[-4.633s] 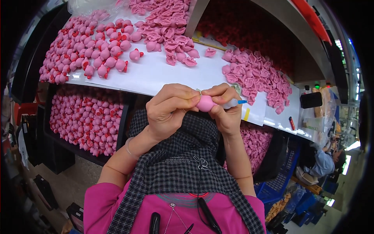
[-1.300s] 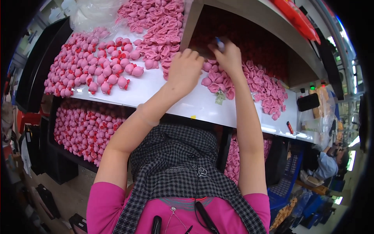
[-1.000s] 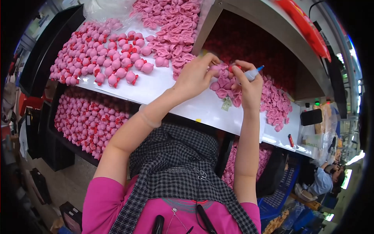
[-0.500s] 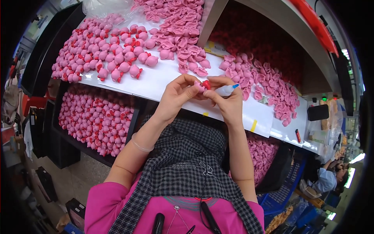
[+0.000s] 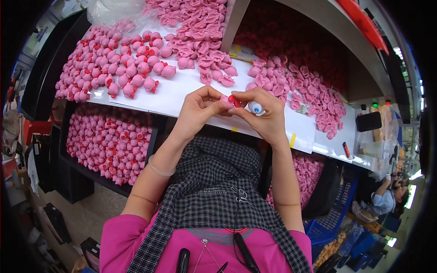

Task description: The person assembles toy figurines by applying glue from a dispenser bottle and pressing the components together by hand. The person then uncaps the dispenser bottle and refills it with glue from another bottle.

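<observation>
Pinching pink piece (image 5: 226,102), left hand (image 5: 196,109); right hand (image 5: 266,116) grips white tube (image 5: 255,108).

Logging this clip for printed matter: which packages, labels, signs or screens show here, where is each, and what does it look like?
Clear plastic bag: far left of the white worktop, crumpled, see-through.
Yellow paper: under the shelf, flat among pink pieces.
Yellow tag: worktop's near edge, small strip.
Dark device: right end of the worktop, black rectangle; whether it has a screen, I cannot tell.
Clear bag: beside that device, tan contents.
</observation>
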Demonstrator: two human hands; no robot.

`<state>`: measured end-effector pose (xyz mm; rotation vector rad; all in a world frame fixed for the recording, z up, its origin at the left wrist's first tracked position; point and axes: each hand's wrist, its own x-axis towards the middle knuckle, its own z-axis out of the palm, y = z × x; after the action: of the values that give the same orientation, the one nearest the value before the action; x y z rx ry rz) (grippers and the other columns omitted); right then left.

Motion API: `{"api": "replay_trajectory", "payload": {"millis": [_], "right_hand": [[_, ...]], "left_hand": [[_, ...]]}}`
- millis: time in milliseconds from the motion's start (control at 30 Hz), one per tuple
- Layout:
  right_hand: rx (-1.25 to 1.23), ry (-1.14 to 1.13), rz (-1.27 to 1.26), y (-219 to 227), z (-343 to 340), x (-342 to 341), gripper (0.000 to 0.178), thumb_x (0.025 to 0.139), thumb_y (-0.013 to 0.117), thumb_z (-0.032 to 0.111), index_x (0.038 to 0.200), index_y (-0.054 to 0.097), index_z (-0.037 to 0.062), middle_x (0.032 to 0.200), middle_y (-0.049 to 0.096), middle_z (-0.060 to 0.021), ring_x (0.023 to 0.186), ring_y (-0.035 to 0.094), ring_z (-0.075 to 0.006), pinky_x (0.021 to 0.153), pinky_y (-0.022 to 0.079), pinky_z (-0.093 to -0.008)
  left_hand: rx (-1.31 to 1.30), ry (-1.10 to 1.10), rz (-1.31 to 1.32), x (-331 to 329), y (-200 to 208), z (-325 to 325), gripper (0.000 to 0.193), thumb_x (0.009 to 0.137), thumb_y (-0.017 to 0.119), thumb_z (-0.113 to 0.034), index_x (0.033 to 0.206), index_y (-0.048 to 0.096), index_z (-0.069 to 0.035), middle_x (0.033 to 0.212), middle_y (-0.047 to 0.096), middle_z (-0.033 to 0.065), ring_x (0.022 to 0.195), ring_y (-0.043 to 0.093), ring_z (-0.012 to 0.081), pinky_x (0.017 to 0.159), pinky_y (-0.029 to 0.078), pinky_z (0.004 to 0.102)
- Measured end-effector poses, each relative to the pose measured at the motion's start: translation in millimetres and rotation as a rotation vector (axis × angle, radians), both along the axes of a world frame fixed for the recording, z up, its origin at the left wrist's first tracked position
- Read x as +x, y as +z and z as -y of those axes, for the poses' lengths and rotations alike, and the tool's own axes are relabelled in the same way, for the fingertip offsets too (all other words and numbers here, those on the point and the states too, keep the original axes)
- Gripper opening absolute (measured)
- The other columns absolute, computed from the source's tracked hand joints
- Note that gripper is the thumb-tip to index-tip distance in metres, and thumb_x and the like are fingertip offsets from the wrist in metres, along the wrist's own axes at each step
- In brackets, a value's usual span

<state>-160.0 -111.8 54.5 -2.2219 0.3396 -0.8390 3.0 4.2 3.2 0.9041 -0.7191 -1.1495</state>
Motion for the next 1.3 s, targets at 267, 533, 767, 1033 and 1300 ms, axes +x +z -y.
{"api": "replay_trajectory", "payload": {"millis": [267, 533, 767, 1033, 1300], "right_hand": [[0.2, -0.054, 0.011, -3, -7, 1, 0.027, 0.075, 0.084, 0.003, 0.1, 0.073, 0.0002, 0.091, 0.071, -0.0041, 0.078, 0.065, -0.0091, 0.07, 0.051, -0.0215], [0.404, -0.122, -0.099, -24, -14, -8, 0.041, 0.082, 0.077, 0.0, 0.121, 0.065, 0.0017, 0.103, 0.069, -0.0064, 0.092, 0.066, -0.011, 0.075, 0.052, -0.0228], [0.396, -0.225, -0.151, -1, -13, -17, 0.026, 0.097, 0.06, 0.005, 0.121, 0.055, -0.0009, 0.111, 0.068, -0.0096, 0.105, 0.065, -0.0167, 0.077, 0.053, -0.0253], [0.434, -0.271, 0.316, -34, -15, -2, 0.023, 0.088, 0.077, 0.017, 0.096, 0.06, 0.0035, 0.082, 0.063, 0.002, 0.07, 0.055, -0.0062, 0.063, 0.043, -0.0214], [0.22, -0.277, 0.209, -37, -17, 5, 0.024, 0.085, 0.078, 0.018, 0.091, 0.06, 0.0032, 0.076, 0.068, -0.0054, 0.069, 0.065, -0.0128, 0.062, 0.05, -0.026]], "left_hand": [[0.025, 0.014, 0.054, -2, 5, 6, 0.017, 0.093, 0.069, -0.008, 0.102, 0.059, 0.002, 0.094, 0.07, 0.0091, 0.084, 0.071, 0.0165, 0.08, 0.059, 0.0292], [0.003, -0.012, 0.48, 12, 10, 8, 0.025, 0.089, 0.062, 0.007, 0.114, 0.062, 0.005, 0.107, 0.071, 0.0129, 0.102, 0.069, 0.0198, 0.093, 0.054, 0.0304], [-0.016, 0.215, 0.91, 17, 8, -7, 0.037, 0.085, 0.067, 0.003, 0.121, 0.06, 0.002, 0.113, 0.07, 0.0135, 0.112, 0.065, 0.0227, 0.102, 0.048, 0.034], [0.036, 0.262, 1.153, 5, 10, -4, 0.079, 0.065, 0.09, -0.012, 0.133, 0.05, -0.006, 0.106, 0.073, 0.0081, 0.106, 0.065, 0.0242, 0.098, 0.046, 0.0365], [0.059, 0.3, 1.093, 5, 5, -5, 0.081, 0.067, 0.09, -0.013, 0.135, 0.047, -0.007, 0.102, 0.074, 0.0053, 0.101, 0.066, 0.0236, 0.097, 0.044, 0.0361]]}}
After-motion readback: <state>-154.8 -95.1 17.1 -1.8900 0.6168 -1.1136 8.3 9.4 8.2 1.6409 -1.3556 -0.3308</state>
